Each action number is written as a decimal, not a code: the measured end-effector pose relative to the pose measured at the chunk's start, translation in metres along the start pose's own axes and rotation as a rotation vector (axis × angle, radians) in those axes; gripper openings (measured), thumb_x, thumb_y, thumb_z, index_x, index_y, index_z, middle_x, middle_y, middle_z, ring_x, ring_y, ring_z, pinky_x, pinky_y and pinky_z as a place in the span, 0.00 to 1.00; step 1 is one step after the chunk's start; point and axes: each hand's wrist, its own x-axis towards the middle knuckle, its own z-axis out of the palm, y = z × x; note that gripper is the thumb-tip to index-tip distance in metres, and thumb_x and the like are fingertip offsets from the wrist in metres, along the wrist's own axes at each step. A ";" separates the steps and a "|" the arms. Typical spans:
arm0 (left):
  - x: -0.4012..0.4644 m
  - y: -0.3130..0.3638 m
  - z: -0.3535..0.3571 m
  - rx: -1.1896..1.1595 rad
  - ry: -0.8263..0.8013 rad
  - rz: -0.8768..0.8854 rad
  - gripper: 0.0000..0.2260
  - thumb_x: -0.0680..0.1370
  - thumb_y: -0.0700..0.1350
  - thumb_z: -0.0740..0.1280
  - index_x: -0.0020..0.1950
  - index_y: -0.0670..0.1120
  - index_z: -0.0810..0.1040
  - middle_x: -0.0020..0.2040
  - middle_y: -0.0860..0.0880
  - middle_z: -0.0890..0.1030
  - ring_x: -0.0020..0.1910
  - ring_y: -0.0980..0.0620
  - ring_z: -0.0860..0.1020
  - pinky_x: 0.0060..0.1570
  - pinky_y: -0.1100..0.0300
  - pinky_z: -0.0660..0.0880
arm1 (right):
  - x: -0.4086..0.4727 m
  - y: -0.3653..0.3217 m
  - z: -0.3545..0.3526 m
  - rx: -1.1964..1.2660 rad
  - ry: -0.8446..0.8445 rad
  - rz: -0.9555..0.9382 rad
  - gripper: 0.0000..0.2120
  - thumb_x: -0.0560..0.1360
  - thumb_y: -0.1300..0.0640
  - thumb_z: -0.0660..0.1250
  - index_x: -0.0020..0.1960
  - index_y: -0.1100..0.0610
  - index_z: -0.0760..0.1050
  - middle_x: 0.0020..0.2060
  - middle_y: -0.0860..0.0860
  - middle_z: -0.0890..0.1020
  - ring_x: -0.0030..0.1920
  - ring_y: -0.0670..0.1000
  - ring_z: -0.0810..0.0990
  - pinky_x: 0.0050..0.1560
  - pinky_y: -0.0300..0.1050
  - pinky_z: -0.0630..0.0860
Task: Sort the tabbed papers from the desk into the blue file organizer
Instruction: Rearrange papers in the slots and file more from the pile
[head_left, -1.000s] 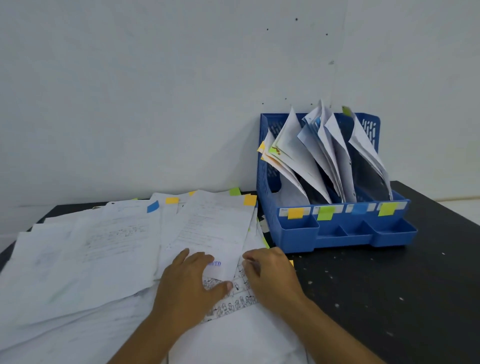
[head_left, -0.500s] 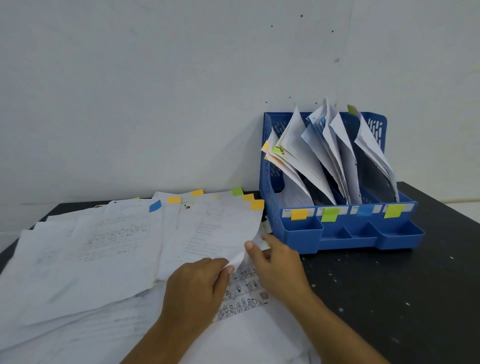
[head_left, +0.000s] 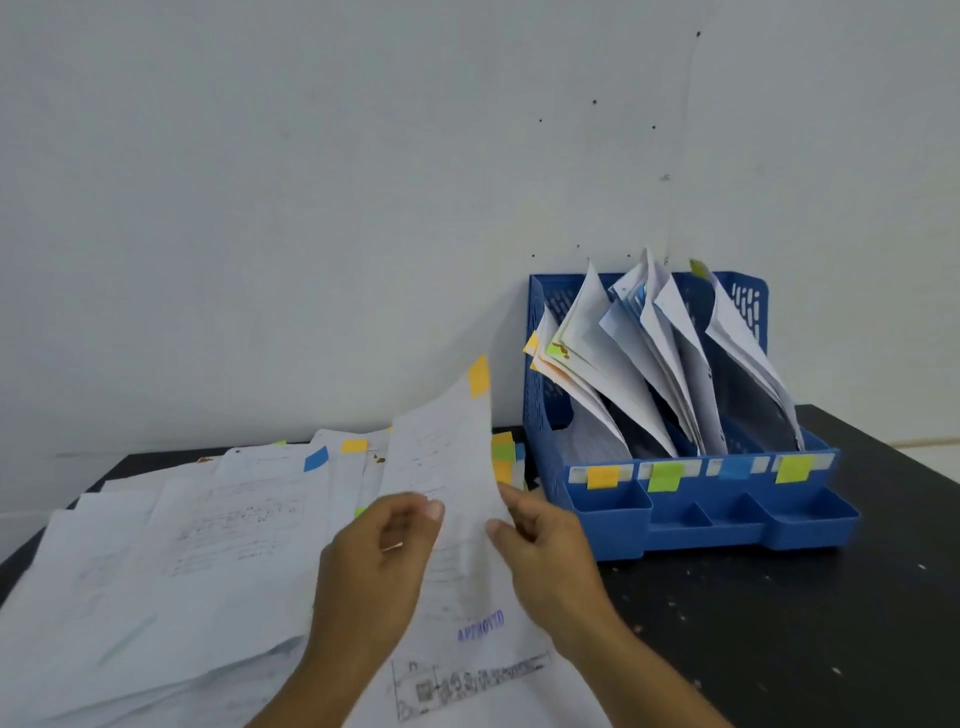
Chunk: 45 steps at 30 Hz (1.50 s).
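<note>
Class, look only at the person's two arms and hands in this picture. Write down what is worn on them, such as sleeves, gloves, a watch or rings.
Both forearms are bare as far as the picture shows: no sleeves, no gloves, no watch or bracelet. The left hand and the right hand show no ring that can be made out, though the image is slightly blurred.

A pale, plain wall (head_left: 311, 208) fills the upper part of the view, marked with a few small dark specks (head_left: 594, 102) toward the right. Below it runs a black tabletop (head_left: 831, 623), its surface at the right scattered with little light flecks (head_left: 670, 604) and scuffs.
</note>
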 end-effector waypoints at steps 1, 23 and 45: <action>0.008 0.008 0.000 0.010 -0.018 -0.052 0.17 0.72 0.62 0.67 0.58 0.56 0.79 0.53 0.61 0.82 0.49 0.64 0.79 0.46 0.69 0.73 | -0.002 0.001 0.003 -0.039 -0.010 -0.038 0.17 0.81 0.59 0.65 0.62 0.38 0.78 0.55 0.41 0.84 0.53 0.46 0.84 0.47 0.43 0.83; 0.037 0.104 0.008 -0.374 -0.011 0.049 0.13 0.84 0.47 0.56 0.63 0.59 0.76 0.52 0.66 0.79 0.52 0.64 0.76 0.55 0.62 0.69 | 0.096 -0.071 -0.089 -1.179 0.574 -0.484 0.26 0.77 0.52 0.68 0.71 0.53 0.62 0.59 0.57 0.72 0.51 0.58 0.79 0.41 0.48 0.79; 0.122 0.177 0.123 -0.452 -0.096 0.147 0.17 0.84 0.48 0.52 0.71 0.53 0.71 0.67 0.52 0.75 0.63 0.49 0.75 0.64 0.50 0.73 | 0.093 -0.106 -0.136 -0.745 0.645 -0.447 0.14 0.80 0.54 0.64 0.65 0.56 0.72 0.51 0.53 0.80 0.51 0.55 0.79 0.50 0.51 0.79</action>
